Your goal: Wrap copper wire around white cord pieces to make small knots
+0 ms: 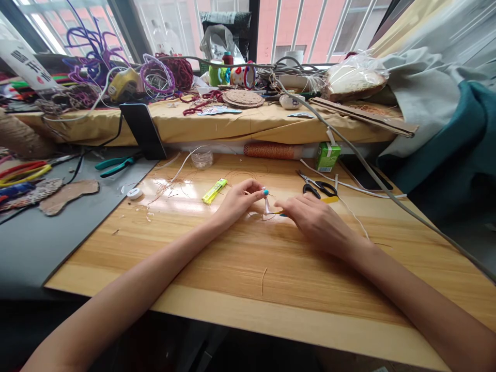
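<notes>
My left hand [243,197] pinches a small piece with a blue bead [265,192] on top and a pale strip [267,204] hanging below it. Just to the right, my right hand [310,219] is closed around a thin yellow tool [329,199], whose narrow tip reaches the lower end of the strip. A fine brown thread [258,217] curls on the wooden table [217,274] beneath. Black-handled scissors [312,185] lie behind my right hand. A yellow-green lighter [214,191] rests left of my left hand.
Behind are a clear round container [202,158], an orange thread spool [269,151], a green box [327,156] and a phone [364,173]. A white cap [134,193] lies left. A grey cable [372,168] crosses the right side. Craft materials crowd the cloth-covered ledge [217,126].
</notes>
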Demonstrator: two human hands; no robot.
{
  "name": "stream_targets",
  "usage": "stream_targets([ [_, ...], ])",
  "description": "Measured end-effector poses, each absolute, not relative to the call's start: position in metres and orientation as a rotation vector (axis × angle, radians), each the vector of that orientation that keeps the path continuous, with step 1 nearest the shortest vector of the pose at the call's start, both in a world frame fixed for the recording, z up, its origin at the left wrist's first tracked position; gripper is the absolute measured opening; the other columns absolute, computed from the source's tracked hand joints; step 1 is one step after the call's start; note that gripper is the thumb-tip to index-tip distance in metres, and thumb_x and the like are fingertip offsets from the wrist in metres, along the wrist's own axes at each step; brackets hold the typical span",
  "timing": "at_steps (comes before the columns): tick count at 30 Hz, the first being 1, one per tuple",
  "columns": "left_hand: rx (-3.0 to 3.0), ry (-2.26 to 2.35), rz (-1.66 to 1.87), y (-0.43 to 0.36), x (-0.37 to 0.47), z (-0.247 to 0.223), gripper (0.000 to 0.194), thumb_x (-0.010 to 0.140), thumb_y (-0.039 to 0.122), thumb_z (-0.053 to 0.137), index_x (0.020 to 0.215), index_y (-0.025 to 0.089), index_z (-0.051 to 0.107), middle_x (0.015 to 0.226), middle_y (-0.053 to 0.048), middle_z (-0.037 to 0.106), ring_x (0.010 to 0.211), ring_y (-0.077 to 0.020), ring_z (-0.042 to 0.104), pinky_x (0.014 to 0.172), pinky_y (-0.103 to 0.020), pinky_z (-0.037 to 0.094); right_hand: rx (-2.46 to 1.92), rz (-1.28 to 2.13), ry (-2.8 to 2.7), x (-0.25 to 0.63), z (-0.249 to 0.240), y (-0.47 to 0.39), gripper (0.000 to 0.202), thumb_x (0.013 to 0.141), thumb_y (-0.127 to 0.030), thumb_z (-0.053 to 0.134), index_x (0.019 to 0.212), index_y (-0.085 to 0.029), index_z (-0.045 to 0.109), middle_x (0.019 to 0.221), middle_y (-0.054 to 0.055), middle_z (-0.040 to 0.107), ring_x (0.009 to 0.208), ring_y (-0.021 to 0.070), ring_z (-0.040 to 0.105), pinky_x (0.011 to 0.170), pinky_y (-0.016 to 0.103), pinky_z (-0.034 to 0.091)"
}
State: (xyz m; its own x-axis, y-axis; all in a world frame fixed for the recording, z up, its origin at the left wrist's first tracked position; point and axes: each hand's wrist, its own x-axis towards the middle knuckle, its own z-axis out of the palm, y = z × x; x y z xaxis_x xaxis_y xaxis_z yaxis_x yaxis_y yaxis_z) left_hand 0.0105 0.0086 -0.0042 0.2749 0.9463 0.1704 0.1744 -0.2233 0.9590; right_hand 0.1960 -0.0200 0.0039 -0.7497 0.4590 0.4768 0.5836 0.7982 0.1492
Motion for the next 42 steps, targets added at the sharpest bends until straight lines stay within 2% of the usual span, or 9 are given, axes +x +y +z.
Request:
stream_targets([
  [2,1.586,1.068,1.065,0.0089,0.0107,-0.0041,0.015,0.07,0.029,0.055,0.07,0.014,0.052,0.067,0.002,0.054,0.066,-0.0093,0.048,0.065,-0.022,0.036,-0.826,-0.244,-2.539,0.1954,0.0036,-0.0206,0.023,0.086,-0.013,0.032,0.099,-0.013,0.051,0.083,0.007,0.062,0.074,0.0144,0.054,0.065,0.025,0.04],
  [4,1.565,1.094,1.084,0.0091,0.0107,-0.0042,0.014,0.069,0.028,0.055,0.069,0.014,0.052,0.067,0.002,0.055,0.067,-0.0096,0.049,0.065,-0.022,0.036,-0.836,-0.158,-2.576,0.1946,0.0042,-0.0214,0.022,0.086,-0.014,0.033,0.095,-0.014,0.053,0.084,0.006,0.062,0.075,0.0142,0.055,0.065,0.025,0.041],
  [7,1.553,1.099,1.097,0.009,0.0104,-0.0046,0.014,0.069,0.028,0.056,0.069,0.014,0.052,0.067,0.002,0.055,0.066,-0.0094,0.049,0.065,-0.022,0.036,-0.841,-0.211,-2.655,0.1934,0.0048,-0.0229,0.022,0.085,-0.017,0.035,0.09,-0.013,0.056,0.079,0.006,0.061,0.07,0.0156,0.054,0.06,0.025,0.04],
  [14,1.528,1.082,1.104,0.0093,0.0103,-0.006,0.015,0.069,0.029,0.056,0.068,0.014,0.053,0.067,0.002,0.055,0.066,-0.0092,0.049,0.065,-0.022,0.036,-0.795,-0.191,-2.694,0.195,0.0011,-0.0205,0.029,0.082,-0.007,0.032,0.093,-0.013,0.058,0.073,0.005,0.06,0.066,0.0131,0.052,0.058,0.022,0.037],
  [18,1.569,1.007,1.069,0.0098,0.0102,-0.0079,0.016,0.069,0.029,0.056,0.07,0.014,0.052,0.067,0.002,0.054,0.066,-0.0094,0.049,0.065,-0.022,0.036,-0.837,-0.351,-2.724,0.196,0.0043,-0.0203,0.021,0.083,-0.013,0.039,0.087,-0.017,0.059,0.071,0.003,0.059,0.063,0.0132,0.05,0.06,0.024,0.035],
  [23,1.605,0.995,1.049,0.0106,0.0098,-0.0101,0.016,0.07,0.03,0.055,0.071,0.014,0.052,0.066,0.002,0.052,0.064,-0.0089,0.047,0.063,-0.021,0.035,-1.005,-0.541,-2.671,0.1931,0.0061,-0.0238,0.02,0.083,-0.015,0.038,0.088,-0.018,0.058,0.073,0.004,0.056,0.061,0.0133,0.049,0.053,0.023,0.032],
  [28,1.577,1.034,1.046,0.0107,0.0105,-0.009,0.016,0.07,0.029,0.054,0.07,0.014,0.051,0.067,0.001,0.054,0.064,-0.0093,0.048,0.064,-0.022,0.036,-0.819,-0.416,-2.522,0.1953,0.0043,-0.0237,0.019,0.085,-0.016,0.036,0.098,-0.016,0.05,0.079,0.004,0.062,0.066,0.0117,0.056,0.054,0.021,0.039],
  [34,1.557,1.088,1.072,0.011,0.0103,-0.0076,0.016,0.07,0.029,0.055,0.069,0.013,0.053,0.066,0.001,0.055,0.064,-0.0094,0.049,0.063,-0.022,0.036,-0.647,-0.554,-2.546,0.1998,0.007,-0.0239,0.023,0.084,-0.009,0.034,0.098,-0.013,0.052,0.093,0.007,0.065,0.084,0.0132,0.059,0.067,0.023,0.045],
  [42,1.574,0.974,1.038,0.0093,0.0109,-0.0093,0.017,0.071,0.03,0.054,0.071,0.014,0.051,0.067,0.001,0.055,0.064,-0.0092,0.048,0.063,-0.022,0.035,-0.59,-0.726,-2.6,0.1997,0.0109,-0.025,0.03,0.085,-0.008,0.03,0.085,-0.013,0.059,0.073,0.005,0.065,0.062,0.0112,0.056,0.055,0.023,0.039],
])
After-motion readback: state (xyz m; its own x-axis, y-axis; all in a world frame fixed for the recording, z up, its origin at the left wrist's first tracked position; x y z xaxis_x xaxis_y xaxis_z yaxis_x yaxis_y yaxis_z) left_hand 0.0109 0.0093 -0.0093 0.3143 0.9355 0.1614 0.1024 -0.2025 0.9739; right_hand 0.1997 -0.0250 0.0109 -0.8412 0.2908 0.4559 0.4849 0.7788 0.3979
